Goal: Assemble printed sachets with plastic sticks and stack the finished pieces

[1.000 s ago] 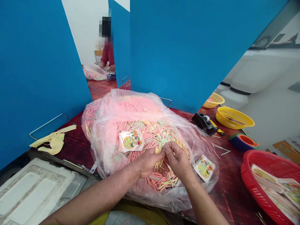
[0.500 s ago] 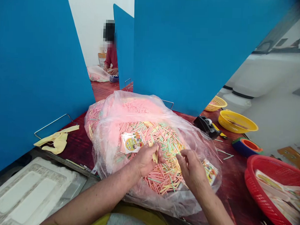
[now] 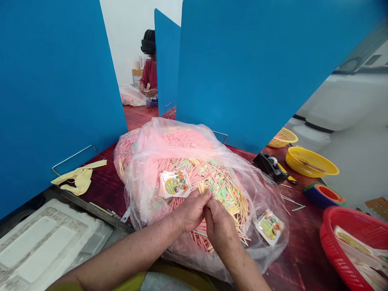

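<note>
Over a large clear plastic bag (image 3: 141, 194) full of thin pink, green and yellow sticks (image 3: 177, 162), my two hands meet. My left hand (image 3: 193, 211) is closed around a small bunch of yellow sticks (image 3: 202, 187), whose tips poke up past the thumb. Pressed against it is my right hand (image 3: 219, 223), its fingers curled; what they hold, if anything, is hidden. A printed packet (image 3: 175, 184) lies on the sticks just beyond my left hand. Another printed packet (image 3: 269, 227) rests on the bag's right side.
Blue partitions (image 3: 235, 70) stand behind the bag. On the right are a tape dispenser (image 3: 270, 167), yellow baskets (image 3: 312, 161), tape rolls (image 3: 324, 196) and a red basket (image 3: 333, 243) holding packets. A yellow cloth (image 3: 80, 179) and white lid (image 3: 34, 246) lie left. A co-worker (image 3: 149, 74) sits farther back.
My right hand has moved left from above the sticks and now touches my left hand. Its fingers have closed. The packet on the right shows more fully.
</note>
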Action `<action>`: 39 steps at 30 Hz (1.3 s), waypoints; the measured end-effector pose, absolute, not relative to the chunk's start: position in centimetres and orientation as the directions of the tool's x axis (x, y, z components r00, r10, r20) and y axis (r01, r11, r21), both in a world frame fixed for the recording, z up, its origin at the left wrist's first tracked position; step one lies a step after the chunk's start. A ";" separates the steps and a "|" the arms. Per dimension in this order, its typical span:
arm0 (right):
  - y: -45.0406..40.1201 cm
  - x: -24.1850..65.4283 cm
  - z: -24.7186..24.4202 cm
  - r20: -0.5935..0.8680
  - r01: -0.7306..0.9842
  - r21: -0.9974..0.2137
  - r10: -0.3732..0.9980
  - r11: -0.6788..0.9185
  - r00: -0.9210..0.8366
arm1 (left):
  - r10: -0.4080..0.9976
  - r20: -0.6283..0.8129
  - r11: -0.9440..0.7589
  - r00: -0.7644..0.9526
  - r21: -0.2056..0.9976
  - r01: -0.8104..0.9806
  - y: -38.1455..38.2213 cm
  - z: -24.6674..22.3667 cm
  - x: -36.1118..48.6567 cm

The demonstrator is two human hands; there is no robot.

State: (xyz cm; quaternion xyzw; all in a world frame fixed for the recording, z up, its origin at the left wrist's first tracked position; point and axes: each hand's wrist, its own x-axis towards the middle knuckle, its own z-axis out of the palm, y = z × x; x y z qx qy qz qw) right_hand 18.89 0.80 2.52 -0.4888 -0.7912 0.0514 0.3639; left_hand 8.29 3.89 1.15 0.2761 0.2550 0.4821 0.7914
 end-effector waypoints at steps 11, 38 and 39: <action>0.3 21.2 1.9 0.197 0.804 -0.347 0.875 0.484 -0.442 | 0.503 -0.182 0.301 0.845 0.953 0.026 2.5 0.3 6.8; -3.8 29.4 -4.7 0.523 0.867 -0.303 0.830 0.396 -0.196 | 0.959 0.051 -0.269 0.277 0.467 0.842 4.3 4.4 3.2; -3.7 30.2 -5.2 0.466 0.873 -0.314 0.861 0.374 -0.202 | 0.971 0.115 -0.236 0.208 0.344 0.909 5.4 4.6 2.1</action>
